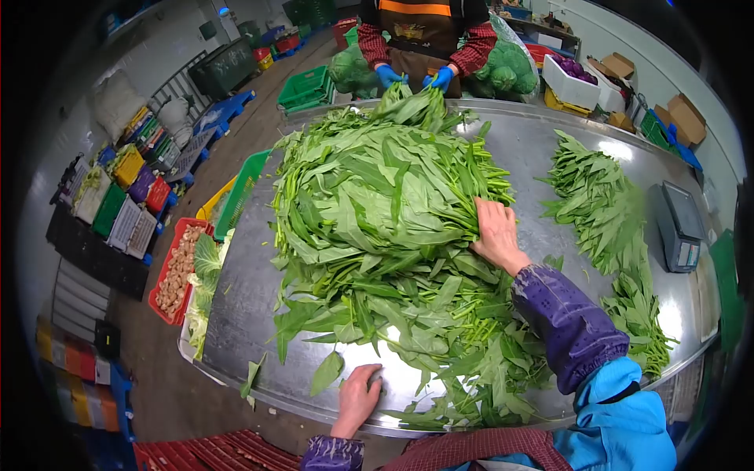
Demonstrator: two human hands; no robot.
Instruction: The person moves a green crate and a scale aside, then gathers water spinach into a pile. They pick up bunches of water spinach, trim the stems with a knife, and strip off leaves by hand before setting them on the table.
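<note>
A big heap of leafy green vegetables [369,188] covers the middle of the metal table [243,314]. At the heap's right side, my right hand [498,232] is closed around some of the stems. My left hand [361,396] rests near the table's front edge with its fingers curled, beside a loose leaf [327,374]; whether anything is inside them is hidden. More greens lie scattered between my hands. On the right of the table runs a row of greens [601,204], next to a scale [682,228].
Across the table a co-worker's blue-gloved hands [416,77] hold greens. A red crate of ginger-like roots [179,271] and a green crate [242,192] stand left of the table. Behind are bags of cabbages [503,69] and a white box of purple vegetables [572,82].
</note>
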